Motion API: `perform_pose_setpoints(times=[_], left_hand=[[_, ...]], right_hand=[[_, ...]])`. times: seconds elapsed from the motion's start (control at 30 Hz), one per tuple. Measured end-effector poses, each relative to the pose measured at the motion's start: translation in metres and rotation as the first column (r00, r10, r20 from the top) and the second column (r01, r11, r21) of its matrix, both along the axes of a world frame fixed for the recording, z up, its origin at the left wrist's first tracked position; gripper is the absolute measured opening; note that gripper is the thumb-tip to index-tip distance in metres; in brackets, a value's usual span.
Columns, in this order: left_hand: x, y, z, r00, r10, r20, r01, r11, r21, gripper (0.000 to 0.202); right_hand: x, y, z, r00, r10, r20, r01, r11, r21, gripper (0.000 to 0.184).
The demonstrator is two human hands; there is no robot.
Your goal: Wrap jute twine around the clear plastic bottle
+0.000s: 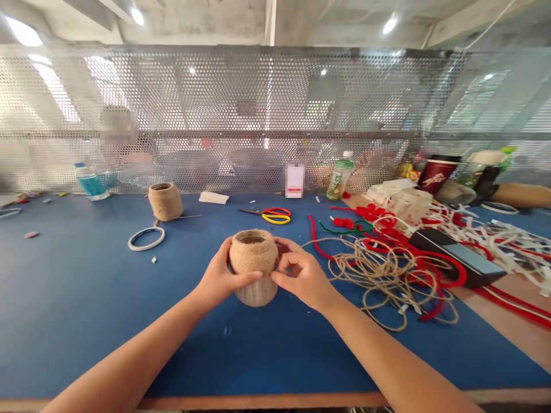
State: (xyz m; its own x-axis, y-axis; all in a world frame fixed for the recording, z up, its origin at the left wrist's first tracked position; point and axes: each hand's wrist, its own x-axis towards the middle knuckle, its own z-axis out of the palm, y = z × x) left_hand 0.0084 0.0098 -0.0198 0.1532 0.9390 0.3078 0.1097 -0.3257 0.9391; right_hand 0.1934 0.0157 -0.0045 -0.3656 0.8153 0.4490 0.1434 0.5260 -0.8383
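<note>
A round jar (253,258) stands upright near the middle of the blue table, its upper part wrapped in jute twine and its lower part bare. My left hand (226,275) curves around its left side, thumb across the front. On the right side, my right hand (301,272) pinches at the edge of the wrapping with thumb and forefinger, apparently on the twine. A loose coil of jute twine (383,272) lies right of that hand. Behind the jar are scissors (275,215) with red and yellow handles.
A fully wrapped jar (166,202) and a tape roll (146,238) sit at back left. A blue bottle (91,182) and a green-capped drink bottle (341,176) stand along the perforated screen (241,126). Red cords, white scraps, a black box (456,258) and a maroon cup (437,172) crowd the right.
</note>
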Motion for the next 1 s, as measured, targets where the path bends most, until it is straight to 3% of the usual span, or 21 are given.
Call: perform_pose_setpoints(times=[0.27, 0.47, 0.77, 1.0], left_hand=[[0.001, 0.004, -0.002, 0.999, -0.035, 0.022, 0.036, 0.999, -0.031, 0.064], [0.005, 0.001, 0.001, 0.994, 0.111, 0.015, -0.110, 0.992, -0.066, 0.071], [0.005, -0.006, 0.001, 0.975, 0.159, -0.156, -0.148, 0.986, 0.079, 0.069], [0.007, -0.011, 0.008, 0.949, 0.213, -0.234, -0.196, 0.976, 0.092, 0.078]], right_hand=[[-0.003, -0.004, -0.003, 0.998, -0.061, -0.003, 0.061, 0.997, 0.046, 0.022], [-0.003, -0.002, -0.003, 0.997, -0.083, 0.003, 0.083, 0.996, 0.031, 0.022], [-0.004, -0.006, -0.007, 0.984, -0.166, 0.070, 0.157, 0.980, 0.119, 0.024], [-0.006, -0.010, -0.005, 0.969, -0.215, 0.123, 0.187, 0.961, 0.205, 0.024]])
